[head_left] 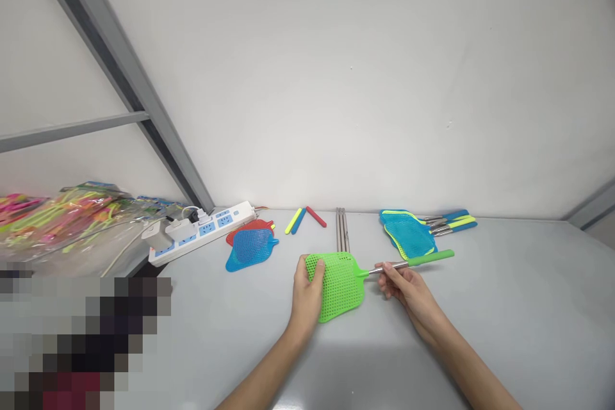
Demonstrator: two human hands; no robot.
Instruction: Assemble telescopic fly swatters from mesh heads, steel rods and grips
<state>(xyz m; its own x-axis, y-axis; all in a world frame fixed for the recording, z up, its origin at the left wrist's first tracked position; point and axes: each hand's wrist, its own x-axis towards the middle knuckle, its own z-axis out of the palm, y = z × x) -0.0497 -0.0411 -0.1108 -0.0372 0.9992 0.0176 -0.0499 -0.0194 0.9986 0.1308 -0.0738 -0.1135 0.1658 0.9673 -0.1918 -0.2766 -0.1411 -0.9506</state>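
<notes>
A green fly swatter (339, 288) is held above the grey table between both hands. My left hand (307, 295) grips the left edge of its perforated head, thumb on top. My right hand (401, 285) is closed round the metal rod, close to the green handle grip (431, 258). Just beyond the head lie several bare metal rods (342, 229). Loose yellow, blue and red handle grips (298, 221) are on the table behind. Blue and red swatter heads (252, 248) lie to the left.
A stack of whole swatters (410, 235) with blue and yellow parts lies at the back right. On the left stands a white power strip (206, 230) with plugs and cables. Bagged colourful items (72, 221) are farther left. A white wall (360, 77) rises behind the table.
</notes>
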